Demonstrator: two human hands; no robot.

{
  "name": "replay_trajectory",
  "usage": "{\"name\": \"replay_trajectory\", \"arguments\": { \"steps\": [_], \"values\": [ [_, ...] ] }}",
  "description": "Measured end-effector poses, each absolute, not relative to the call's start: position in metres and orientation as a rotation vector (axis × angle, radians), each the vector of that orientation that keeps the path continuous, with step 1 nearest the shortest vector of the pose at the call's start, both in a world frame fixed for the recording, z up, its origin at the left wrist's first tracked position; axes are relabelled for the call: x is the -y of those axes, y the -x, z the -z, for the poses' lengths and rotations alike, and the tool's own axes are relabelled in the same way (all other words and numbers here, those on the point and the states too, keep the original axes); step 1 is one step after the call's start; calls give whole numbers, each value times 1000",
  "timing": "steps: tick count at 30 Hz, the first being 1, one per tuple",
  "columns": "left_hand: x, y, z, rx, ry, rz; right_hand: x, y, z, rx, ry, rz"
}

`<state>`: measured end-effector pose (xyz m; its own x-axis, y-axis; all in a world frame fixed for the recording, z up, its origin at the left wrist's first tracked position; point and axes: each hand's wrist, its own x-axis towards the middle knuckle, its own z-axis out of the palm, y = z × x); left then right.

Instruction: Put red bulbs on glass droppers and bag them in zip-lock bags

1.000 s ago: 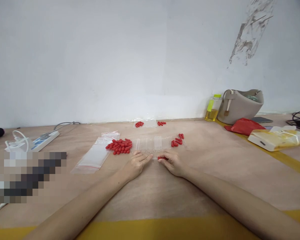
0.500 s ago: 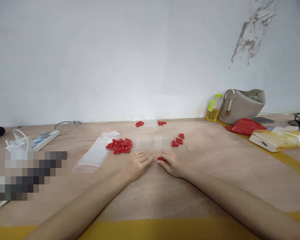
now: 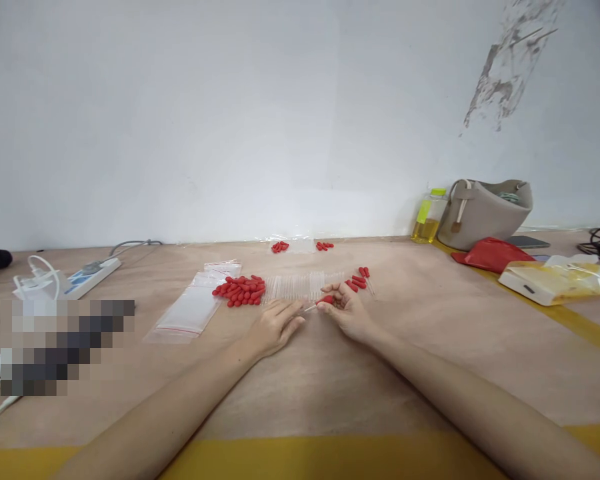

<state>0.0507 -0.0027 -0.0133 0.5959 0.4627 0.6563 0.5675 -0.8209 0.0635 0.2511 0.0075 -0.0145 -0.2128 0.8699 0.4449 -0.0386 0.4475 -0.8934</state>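
Observation:
My right hand pinches the red rubber bulb of a dropper between thumb and fingers. The dropper's thin clear tube points left toward my left hand. That hand is open, its fingers stretched over the near edge of a row of clear tubes and its thumb apart. Whether its fingertips touch the dropper is unclear. A heap of red rubber bulbs lies left of the row. To the right are a few loose bulbs and droppers with bulbs fitted.
Clear zip bags lie at left, near a power strip. By the wall are small groups of bulbs and clear plastic. A bottle, a grey bag, a red pouch and a yellow-white packet stand right.
My right hand has risen slightly away from me with the bulb, and the clear tube now shows sticking out of it. My left hand's thumb has spread away from its fingers.

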Motion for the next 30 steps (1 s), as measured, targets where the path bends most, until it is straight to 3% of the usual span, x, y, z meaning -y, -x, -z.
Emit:
{"name": "replay_trajectory", "arguments": {
  "steps": [6, 16, 30],
  "values": [
    [4, -49, 10, 1145, 2649, 1079, -41, -288, -11, 1237, 942, -988],
    [3, -54, 10, 1227, 2683, 938, -122, -356, 10, 1297, 1684, -367],
    [4, -54, 8, 1211, 2755, 898, -134, -354, 27, 1405, 1787, -263]
  ]
}}
